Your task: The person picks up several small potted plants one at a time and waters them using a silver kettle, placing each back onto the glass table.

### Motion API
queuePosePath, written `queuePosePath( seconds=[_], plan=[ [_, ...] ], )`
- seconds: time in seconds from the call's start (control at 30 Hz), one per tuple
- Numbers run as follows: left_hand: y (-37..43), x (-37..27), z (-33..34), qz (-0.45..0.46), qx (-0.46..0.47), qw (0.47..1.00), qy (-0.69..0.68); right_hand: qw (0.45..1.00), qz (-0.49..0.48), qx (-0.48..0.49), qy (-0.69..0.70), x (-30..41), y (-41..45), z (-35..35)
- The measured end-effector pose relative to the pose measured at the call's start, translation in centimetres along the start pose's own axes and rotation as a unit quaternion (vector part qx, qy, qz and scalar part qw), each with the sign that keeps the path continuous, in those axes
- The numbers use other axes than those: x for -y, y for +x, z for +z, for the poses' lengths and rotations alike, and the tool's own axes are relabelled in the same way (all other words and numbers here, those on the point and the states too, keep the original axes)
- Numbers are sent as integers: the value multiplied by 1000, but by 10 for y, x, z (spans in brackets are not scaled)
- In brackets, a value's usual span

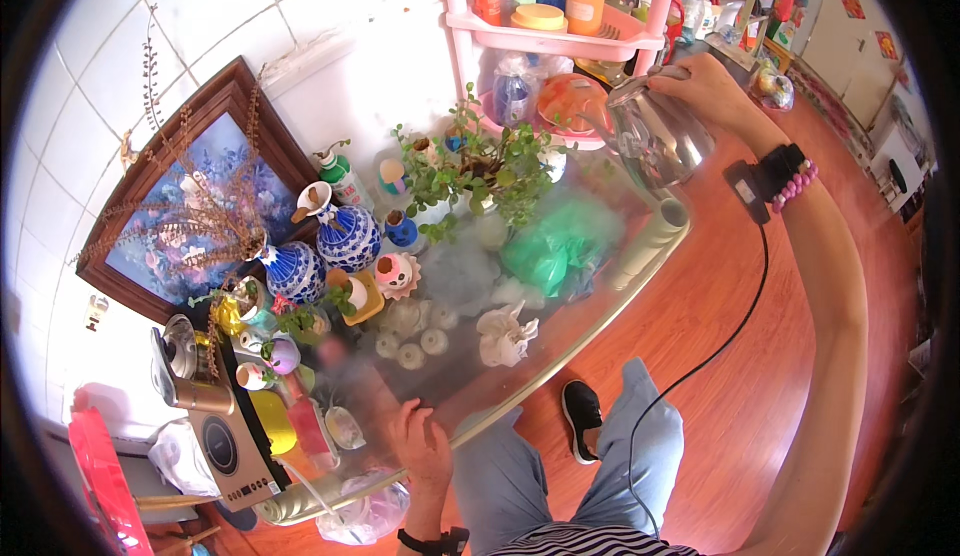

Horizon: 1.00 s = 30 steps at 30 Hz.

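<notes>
My right hand (694, 90) grips the handle of a shiny metal kettle (652, 132), held tilted at the right end of a glass-topped table (577, 323). Its thin spout points left towards a leafy green potted plant (487, 173); whether water flows cannot be told. My left hand (421, 436) rests at the table's front edge with fingers apart, holding nothing. Blue-and-white porcelain vases (349, 237) and small planters, one with a pink-and-white face (397, 274), stand left of the plant. A crumpled white tissue (506, 334) lies on the glass.
Behind the plant stands a pink plastic shelf (559, 38) with bottles. A framed flower picture (199, 196) leans on the tiled wall. At the left are an induction cooker (229, 447) and a red plastic object (101, 473). A black cable (720, 353) hangs from my right wrist device.
</notes>
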<state>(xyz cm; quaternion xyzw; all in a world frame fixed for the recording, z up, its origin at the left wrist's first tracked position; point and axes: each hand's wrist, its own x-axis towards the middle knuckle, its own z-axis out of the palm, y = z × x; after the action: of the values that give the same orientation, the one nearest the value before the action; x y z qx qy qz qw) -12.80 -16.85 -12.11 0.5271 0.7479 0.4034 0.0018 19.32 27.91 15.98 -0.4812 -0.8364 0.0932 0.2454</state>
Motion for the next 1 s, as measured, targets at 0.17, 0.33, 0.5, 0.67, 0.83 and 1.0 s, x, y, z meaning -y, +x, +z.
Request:
queuePosePath(
  seconds=[0.17, 0.33, 0.5, 0.67, 0.83, 1.0],
  plan=[
    [1, -1, -1, -10, -1, 1000, 5, 999, 8, 34, -30, 26, 19, 15],
    [1, 0, 0, -7, -5, 1000, 6, 996, 21, 32, -76, 23, 36, 30],
    [1, 1, 2, -7, -9, 1000, 6, 994, -2, 53, -97, 23, 49, 38],
    [1, 4, 3, 10, -24, 999, 19, 990, -26, 59, -126, 29, 54, 40],
    [2, -1, 0, -4, -5, 1000, 13, 991, -52, 22, -118, 30, 53, 37],
    [2, -2, 0, -3, -1, 1000, 13, 989, -49, 41, -135, 34, 54, 30]
  ],
)
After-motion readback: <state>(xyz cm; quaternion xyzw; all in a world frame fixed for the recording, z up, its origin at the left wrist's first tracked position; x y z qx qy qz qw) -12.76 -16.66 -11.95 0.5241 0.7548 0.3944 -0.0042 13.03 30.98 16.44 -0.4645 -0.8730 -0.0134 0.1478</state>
